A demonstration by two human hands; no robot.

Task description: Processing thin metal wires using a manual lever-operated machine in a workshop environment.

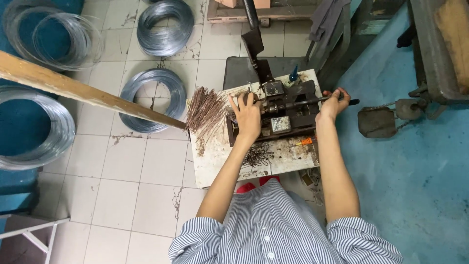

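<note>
A dark metal bending machine [286, 110] is bolted on a small white worktable [210, 164]. My left hand [247, 116] rests on the machine's left side, fingers spread over its front part; whether it pinches a wire I cannot tell. My right hand [333, 103] is closed around the machine's black lever handle [342, 101] at the right. A bundle of straight reddish-brown wire pieces [205, 110] lies fanned out on the table's left part. A small heap of bent wire pieces [257, 156] lies in front of the machine.
Several coils of grey steel wire [154, 100] lie on the tiled floor to the left. A long wooden beam [88, 90] slants in from the left toward the table. A grey metal weight [376, 122] sits on the blue floor at right.
</note>
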